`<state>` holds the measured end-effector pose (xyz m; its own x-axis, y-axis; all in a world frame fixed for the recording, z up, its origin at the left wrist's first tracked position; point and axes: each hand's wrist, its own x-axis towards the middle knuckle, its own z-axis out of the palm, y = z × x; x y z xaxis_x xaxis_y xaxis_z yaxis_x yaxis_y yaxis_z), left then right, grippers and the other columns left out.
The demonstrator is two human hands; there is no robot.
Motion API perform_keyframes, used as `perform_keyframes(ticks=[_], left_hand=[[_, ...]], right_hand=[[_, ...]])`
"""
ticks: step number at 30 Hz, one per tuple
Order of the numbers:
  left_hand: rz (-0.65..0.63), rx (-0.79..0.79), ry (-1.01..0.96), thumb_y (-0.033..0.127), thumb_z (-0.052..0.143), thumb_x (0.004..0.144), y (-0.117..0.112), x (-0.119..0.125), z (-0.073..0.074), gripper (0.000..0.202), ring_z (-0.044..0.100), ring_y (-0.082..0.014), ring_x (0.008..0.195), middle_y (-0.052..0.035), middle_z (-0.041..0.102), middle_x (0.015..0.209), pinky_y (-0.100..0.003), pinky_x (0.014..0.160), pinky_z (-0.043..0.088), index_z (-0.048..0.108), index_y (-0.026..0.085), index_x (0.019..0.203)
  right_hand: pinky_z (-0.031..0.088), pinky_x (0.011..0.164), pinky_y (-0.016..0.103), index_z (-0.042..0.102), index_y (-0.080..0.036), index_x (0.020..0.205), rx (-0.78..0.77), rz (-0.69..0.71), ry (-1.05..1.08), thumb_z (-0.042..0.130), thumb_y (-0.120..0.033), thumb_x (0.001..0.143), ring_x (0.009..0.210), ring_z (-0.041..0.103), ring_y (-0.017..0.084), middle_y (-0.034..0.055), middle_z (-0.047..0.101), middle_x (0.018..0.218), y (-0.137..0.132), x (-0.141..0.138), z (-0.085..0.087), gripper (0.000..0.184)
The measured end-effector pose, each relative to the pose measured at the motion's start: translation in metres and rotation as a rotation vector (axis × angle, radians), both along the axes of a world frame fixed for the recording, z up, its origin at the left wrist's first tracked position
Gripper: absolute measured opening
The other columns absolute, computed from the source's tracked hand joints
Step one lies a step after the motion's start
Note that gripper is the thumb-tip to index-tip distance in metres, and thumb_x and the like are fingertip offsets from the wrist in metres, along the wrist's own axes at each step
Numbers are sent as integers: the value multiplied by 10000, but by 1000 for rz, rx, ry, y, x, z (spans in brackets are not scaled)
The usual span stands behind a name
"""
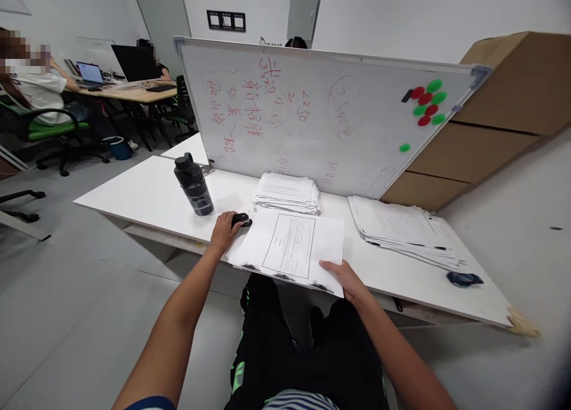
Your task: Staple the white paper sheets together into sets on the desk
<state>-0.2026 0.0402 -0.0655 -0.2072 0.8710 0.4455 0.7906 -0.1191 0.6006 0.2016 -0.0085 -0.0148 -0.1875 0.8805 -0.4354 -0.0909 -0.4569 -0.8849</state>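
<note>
My left hand (225, 228) is closed around a small black object, likely a stapler (242, 220), at the left corner of a printed sheet of paper (292, 246) lying on the white table (151, 193). My right hand (344, 277) pinches the sheet's near right edge, thumb on top. The sheet hangs slightly over the table's front edge. A stack of papers (288, 193) lies just behind the sheet.
A black water bottle (194, 185) stands left of my left hand. A second, spread stack of papers (404, 228) lies to the right, with a dark clip (464, 278) near it. A whiteboard (321, 112) with red writing and magnets leans at the back. People sit at desks far left.
</note>
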Motion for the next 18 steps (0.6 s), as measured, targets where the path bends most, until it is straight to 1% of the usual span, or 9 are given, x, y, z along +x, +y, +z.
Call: perform_keyframes(ticks=[3, 8, 10, 14, 18], left_hand=[[-11, -16, 21, 429, 575, 892, 0, 1, 1, 407, 495, -328, 1193, -163, 590, 1239, -441, 1055, 352, 605, 186, 1217], [-31, -22, 31, 430, 573, 892, -1, 1, 3, 412, 499, -333, 1172, -162, 593, 1226, -439, 1037, 363, 609, 184, 1221], [-46, -10, 67, 437, 564, 901, -1, 0, 3, 424, 504, -337, 1159, -170, 597, 1218, -443, 1023, 373, 606, 171, 1229], [-78, -5, 200, 442, 540, 925, 0, -2, 0, 429, 517, -328, 1146, -167, 607, 1222, -439, 1000, 400, 588, 175, 1257], [-95, -16, 317, 430, 531, 938, 4, -4, -4, 401, 542, -313, 1118, -152, 625, 1221, -439, 965, 433, 588, 191, 1255]], right_hand=[[590, 921, 444, 747, -174, 1014, 18, 21, -4, 839, -350, 672, 1051, 714, 335, 108, 759, 1106, 1, -1, -2, 395], [560, 961, 464, 747, -157, 963, 15, 28, -43, 834, -345, 659, 1028, 718, 340, 112, 764, 1086, 3, -8, -9, 369], [550, 974, 470, 743, -155, 971, 12, 37, -39, 829, -345, 662, 1025, 718, 340, 112, 765, 1084, 2, -9, -10, 373], [550, 971, 448, 718, -155, 1045, 19, 84, -23, 816, -364, 700, 1035, 715, 324, 119, 752, 1129, 2, -10, -13, 415], [554, 962, 433, 668, -181, 1157, 66, 158, -16, 772, -394, 764, 1063, 705, 299, 111, 723, 1209, 10, -11, -20, 459]])
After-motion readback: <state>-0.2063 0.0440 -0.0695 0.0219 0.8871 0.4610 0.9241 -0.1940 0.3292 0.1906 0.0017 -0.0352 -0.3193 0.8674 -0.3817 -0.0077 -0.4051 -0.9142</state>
